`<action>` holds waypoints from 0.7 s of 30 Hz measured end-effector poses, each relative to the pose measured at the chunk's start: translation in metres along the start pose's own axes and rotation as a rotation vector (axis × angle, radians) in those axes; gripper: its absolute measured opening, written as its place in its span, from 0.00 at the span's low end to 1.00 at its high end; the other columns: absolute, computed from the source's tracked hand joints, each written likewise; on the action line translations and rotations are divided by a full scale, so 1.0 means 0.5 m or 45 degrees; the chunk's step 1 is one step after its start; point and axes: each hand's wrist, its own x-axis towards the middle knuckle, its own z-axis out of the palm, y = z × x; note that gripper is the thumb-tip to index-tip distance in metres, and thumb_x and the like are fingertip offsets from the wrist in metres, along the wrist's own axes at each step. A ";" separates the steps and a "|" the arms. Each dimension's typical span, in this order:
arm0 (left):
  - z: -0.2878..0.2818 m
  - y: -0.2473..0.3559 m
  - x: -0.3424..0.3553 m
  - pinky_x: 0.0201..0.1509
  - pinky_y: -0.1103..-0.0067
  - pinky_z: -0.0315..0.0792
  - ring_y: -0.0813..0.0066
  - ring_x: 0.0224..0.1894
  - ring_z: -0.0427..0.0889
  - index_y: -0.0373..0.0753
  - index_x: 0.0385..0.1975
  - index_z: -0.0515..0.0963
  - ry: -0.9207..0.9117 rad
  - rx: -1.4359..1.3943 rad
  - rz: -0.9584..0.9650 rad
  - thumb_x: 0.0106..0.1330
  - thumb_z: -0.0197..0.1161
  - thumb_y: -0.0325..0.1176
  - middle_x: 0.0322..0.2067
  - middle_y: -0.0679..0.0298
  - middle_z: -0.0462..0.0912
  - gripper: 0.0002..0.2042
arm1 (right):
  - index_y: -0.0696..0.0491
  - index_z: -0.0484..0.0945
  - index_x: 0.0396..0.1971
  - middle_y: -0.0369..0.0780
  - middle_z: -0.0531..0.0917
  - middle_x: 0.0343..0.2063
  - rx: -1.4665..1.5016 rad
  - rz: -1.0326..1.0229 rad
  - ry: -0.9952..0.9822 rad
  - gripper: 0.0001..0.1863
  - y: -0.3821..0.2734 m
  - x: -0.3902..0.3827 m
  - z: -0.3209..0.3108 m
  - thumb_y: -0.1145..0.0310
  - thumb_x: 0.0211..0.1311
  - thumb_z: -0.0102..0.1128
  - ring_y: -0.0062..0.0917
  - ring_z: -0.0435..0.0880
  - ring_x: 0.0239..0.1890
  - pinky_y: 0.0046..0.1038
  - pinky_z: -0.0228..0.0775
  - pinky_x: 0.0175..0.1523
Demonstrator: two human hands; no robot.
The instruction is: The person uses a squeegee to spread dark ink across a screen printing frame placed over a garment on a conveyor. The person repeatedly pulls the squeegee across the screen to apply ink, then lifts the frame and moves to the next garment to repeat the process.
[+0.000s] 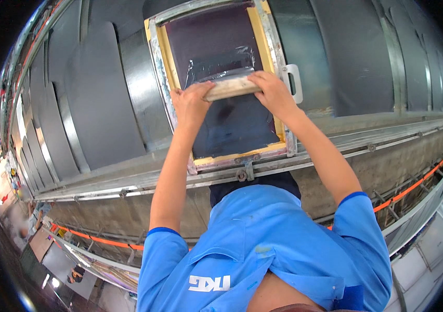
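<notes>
Both my hands grip a pale wooden-handled squeegee [232,88] that lies crosswise over a screen-printing frame [155,54]. My left hand [192,104] is closed round its left end, and my right hand [274,94] holds the right end, thumb and fingers over the bar. Glossy dark ink [221,63] gathers along the squeegee's far side. Dark mesh [208,34] fills the frame, edged inside with yellowish tape [259,36]. The squeegee's lower edge against the mesh is mostly hidden by the bar.
Black sheets [96,96] lie along the long table on the left, with more black sheets [359,57] on the right. A white handle [295,83] juts from the frame's right side. Metal rails [330,149] run along the near table edge. An orange tube [406,190] passes behind me.
</notes>
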 end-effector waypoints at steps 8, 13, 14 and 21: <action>-0.023 0.052 -0.150 0.53 0.68 0.62 0.74 0.57 0.84 0.53 0.47 0.86 -0.038 -0.018 -0.029 0.47 0.71 0.21 0.51 0.73 0.88 0.25 | 0.56 0.80 0.52 0.44 0.80 0.53 0.151 0.080 -0.117 0.26 -0.070 -0.140 -0.005 0.82 0.48 0.69 0.40 0.79 0.57 0.37 0.73 0.62; -0.020 -0.025 0.048 0.54 0.68 0.63 0.72 0.46 0.87 0.57 0.49 0.86 0.019 -0.014 -0.037 0.53 0.76 0.31 0.47 0.73 0.89 0.21 | 0.55 0.81 0.51 0.45 0.83 0.50 -0.041 -0.109 0.043 0.20 0.021 0.054 -0.029 0.77 0.56 0.64 0.42 0.81 0.55 0.37 0.74 0.62; -0.031 -0.026 0.102 0.51 0.67 0.65 0.69 0.40 0.87 0.57 0.48 0.87 0.009 0.017 -0.002 0.53 0.76 0.35 0.40 0.71 0.91 0.20 | 0.56 0.82 0.49 0.45 0.84 0.49 0.006 -0.079 0.042 0.18 0.037 0.095 -0.046 0.75 0.57 0.63 0.42 0.82 0.53 0.38 0.75 0.59; -0.026 -0.031 0.119 0.48 0.67 0.65 0.67 0.37 0.87 0.56 0.42 0.89 -0.172 0.019 -0.078 0.52 0.75 0.35 0.35 0.66 0.90 0.16 | 0.56 0.82 0.48 0.45 0.85 0.47 0.053 0.016 0.026 0.18 0.055 0.082 -0.010 0.76 0.55 0.64 0.43 0.83 0.51 0.40 0.75 0.58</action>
